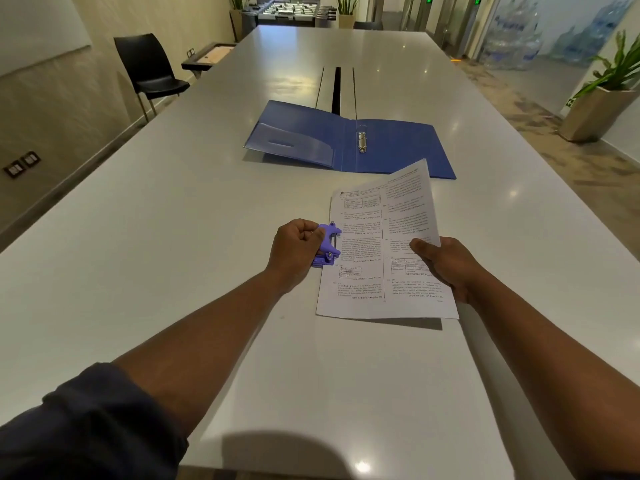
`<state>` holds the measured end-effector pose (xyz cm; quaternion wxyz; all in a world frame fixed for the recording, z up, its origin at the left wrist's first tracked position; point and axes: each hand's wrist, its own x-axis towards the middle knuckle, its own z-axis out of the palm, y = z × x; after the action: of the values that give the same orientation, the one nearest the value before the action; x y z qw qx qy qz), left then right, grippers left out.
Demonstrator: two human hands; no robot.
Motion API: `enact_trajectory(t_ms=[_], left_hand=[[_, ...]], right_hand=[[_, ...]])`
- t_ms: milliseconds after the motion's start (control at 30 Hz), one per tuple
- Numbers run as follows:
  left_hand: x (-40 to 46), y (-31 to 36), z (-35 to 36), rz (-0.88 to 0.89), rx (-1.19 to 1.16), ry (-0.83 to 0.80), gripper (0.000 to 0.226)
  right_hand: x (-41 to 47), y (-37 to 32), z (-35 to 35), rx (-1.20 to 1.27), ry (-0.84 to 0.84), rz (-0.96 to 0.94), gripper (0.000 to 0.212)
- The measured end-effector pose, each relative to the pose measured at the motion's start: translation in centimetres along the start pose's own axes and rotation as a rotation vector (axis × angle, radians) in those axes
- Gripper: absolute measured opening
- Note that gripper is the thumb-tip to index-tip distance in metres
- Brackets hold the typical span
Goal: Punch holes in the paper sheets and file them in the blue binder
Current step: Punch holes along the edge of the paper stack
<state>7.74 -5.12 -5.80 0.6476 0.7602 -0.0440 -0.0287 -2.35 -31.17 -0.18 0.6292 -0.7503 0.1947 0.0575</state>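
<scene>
Left hand point(296, 251): fingers curled tight round the purple hole punch point(327, 245), gripping it from the 9 o'clock side. The punch sits on the left edge of the paper sheets point(384, 251), about mid-height of the page; its mouth overlaps that edge.

Right hand point(446, 265): clamped on the right edge of the sheets, thumb lying on top of the printed face, fingers hidden beneath. The near edge of the sheets casts a shadow on the white table point(173, 237), so that edge is lifted off the surface.

Hands apart, one at each side of the page.

Blue binder point(346, 140): lies open flat at 12 o'clock from the sheets, near their far corner, metal ring mechanism point(362, 142) visible beside the spine.

Black chair point(149, 71) at 10 o'clock beside the table.
</scene>
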Motion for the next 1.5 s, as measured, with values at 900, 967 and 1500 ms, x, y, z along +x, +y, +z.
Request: enact_trajectory(t_ms=[900,967,1500], left_hand=[[-0.3,0.6,0.0,-0.033,0.017,-0.006,0.022],[-0.1,0.7,-0.1,-0.052,0.021,-0.010,0.021],[5.1,4.4,-1.5,-0.480,0.714,-0.317,0.051]], right_hand=[[-0.3,0.2,0.0,-0.045,-0.015,-0.016,0.010],[-0.4,0.2,0.0,-0.048,-0.015,-0.020,0.011],[-0.5,0.3,0.0,-0.067,-0.012,-0.035,0.012]])
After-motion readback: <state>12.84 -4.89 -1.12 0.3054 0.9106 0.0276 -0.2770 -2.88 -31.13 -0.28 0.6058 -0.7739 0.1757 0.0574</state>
